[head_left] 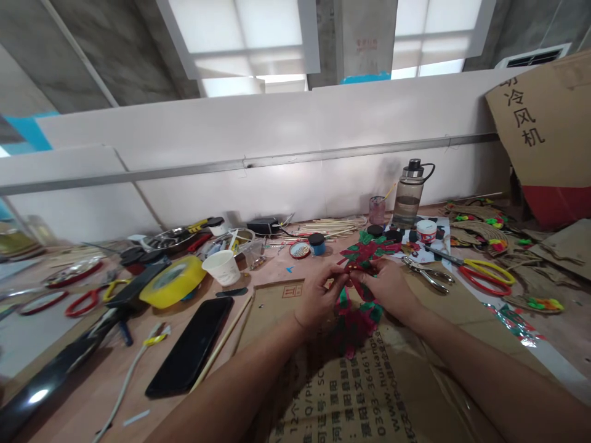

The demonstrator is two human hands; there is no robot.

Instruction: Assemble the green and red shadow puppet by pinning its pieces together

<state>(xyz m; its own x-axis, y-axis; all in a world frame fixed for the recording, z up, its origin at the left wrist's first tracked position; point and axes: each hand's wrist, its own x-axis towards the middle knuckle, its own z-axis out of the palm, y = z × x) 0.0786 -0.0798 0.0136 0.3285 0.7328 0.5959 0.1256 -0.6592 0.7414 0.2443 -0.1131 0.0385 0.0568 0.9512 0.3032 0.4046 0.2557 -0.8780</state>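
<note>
Both hands meet over a flat sheet of cardboard (pixel 277 307), on a craft piece of crimson and green cut-out flowers (pixel 357 323). My left hand (pixel 321 295) pinches the piece near its middle, thumb and fingers pressed together. From the other side, my right hand (pixel 392 289) grips it, its fingertips nearly touching the left ones. More red petals and green leaves (pixel 369 247) stick out beyond the hands. Small shiny dots show between the fingertips; what exactly is pinched there is partly hidden. Silver pliers (pixel 429 274) lie just right of my right hand.
Left of the cardboard are a black phone (pixel 191 344), a wooden stick (pixel 221 344), a paper cup (pixel 221 267) and a yellow tape roll (pixel 173 282). Scissors (pixel 487 275) and a water bottle (pixel 409 197) stand or lie at right. A white panel (pixel 277 135) closes the back.
</note>
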